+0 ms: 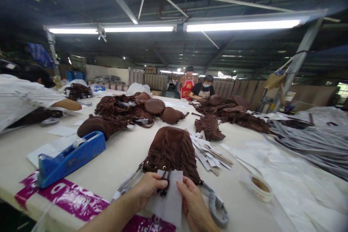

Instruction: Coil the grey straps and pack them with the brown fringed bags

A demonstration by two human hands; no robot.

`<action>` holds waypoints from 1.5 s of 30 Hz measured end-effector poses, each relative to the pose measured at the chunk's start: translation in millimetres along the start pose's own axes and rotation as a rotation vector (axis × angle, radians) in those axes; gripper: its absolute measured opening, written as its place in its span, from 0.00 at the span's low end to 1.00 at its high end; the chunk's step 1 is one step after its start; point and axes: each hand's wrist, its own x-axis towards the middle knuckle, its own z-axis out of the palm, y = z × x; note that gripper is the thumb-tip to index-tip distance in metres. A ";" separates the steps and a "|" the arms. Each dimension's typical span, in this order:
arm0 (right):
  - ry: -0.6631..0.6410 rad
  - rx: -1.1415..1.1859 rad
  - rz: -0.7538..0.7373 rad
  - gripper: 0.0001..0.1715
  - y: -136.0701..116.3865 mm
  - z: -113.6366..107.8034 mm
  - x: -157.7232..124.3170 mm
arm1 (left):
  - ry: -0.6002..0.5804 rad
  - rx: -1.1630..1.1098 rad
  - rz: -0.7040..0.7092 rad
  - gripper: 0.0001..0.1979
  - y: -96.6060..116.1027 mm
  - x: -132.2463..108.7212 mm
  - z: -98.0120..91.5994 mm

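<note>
A brown fringed bag (172, 146) lies on the table in front of me, its drawstring end towards me. My left hand (149, 188) pinches the dark tassel (164, 185) at the end of the bag's cords, against a translucent white sheet (174, 203). The right edge of that sheet is between the thumb and fingers of my right hand (191, 197). Grey wrapping covers the strap on both sides of the bag, with a wrapped grey loop (217, 210) to the right of my right hand.
A blue tape dispenser (72, 157) stands at left on purple printed plastic (73, 197). Paper strips (210, 154) and a tape roll (259, 187) lie to the right. More brown bags (122, 110) are piled beyond. A person's arm (65, 104) reaches in from the left; two people stand across the table.
</note>
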 end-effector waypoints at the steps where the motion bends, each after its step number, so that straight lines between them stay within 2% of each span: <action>1: -0.026 0.009 0.010 0.32 2.4 0.0 -0.8 | 0.009 0.009 0.012 0.11 -2.2 0.7 0.1; 4: -0.034 -0.011 0.025 0.30 7.5 -2.1 0.5 | 0.041 0.029 0.068 0.07 -7.2 1.4 1.9; 6: -0.023 -0.027 0.025 0.31 9.6 -3.6 1.4 | 0.075 0.043 0.124 0.08 -9.0 0.9 3.2; 9: -0.054 -0.049 0.032 0.32 13.5 -4.7 -0.9 | 0.131 0.052 0.170 0.23 -10.2 -0.7 3.3; 12: -0.103 -0.022 0.065 0.33 19.9 -6.5 -4.9 | 0.172 0.039 0.125 0.35 -10.1 -2.4 0.9; 14: -0.137 0.005 0.103 0.32 23.6 -8.2 -6.5 | 0.183 0.043 0.089 0.32 -10.3 -2.8 -2.1; 16: -0.158 0.018 0.119 0.29 24.9 -9.2 -6.8 | 0.174 0.047 0.075 0.26 -11.9 -2.2 -5.9; 19: -0.145 -0.002 0.104 0.26 21.7 -7.5 -6.4 | 0.171 0.045 0.033 0.14 -16.7 0.1 -11.1; 21: -0.121 -0.030 0.096 0.26 18.0 -3.9 -6.9 | 0.160 0.041 0.002 0.11 -19.4 1.1 -12.7; 25: -0.163 -0.054 0.101 0.29 11.4 5.4 -11.8 | 0.127 0.059 -0.004 0.11 -17.3 -0.1 -11.1; 29: -0.180 0.002 0.208 0.35 3.1 9.7 -17.5 | 0.131 0.089 0.002 0.11 -10.5 -3.3 -7.2; 32: -0.188 -0.004 0.243 0.31 -2.1 9.1 -17.7 | 0.132 0.103 0.009 0.13 -8.0 -5.5 -4.5; 37: -0.077 -0.094 0.184 0.29 5.3 3.9 -7.8 | 0.135 0.098 0.034 0.15 -10.8 -7.3 -0.2; 42: 0.014 -0.368 0.089 0.27 12.2 6.2 3.5 | 0.138 0.091 0.091 0.16 -20.1 -4.7 2.2; 45: 0.037 -0.499 0.070 0.22 6.8 12.1 5.2 | 0.138 0.111 0.120 0.15 -23.0 -5.3 0.7</action>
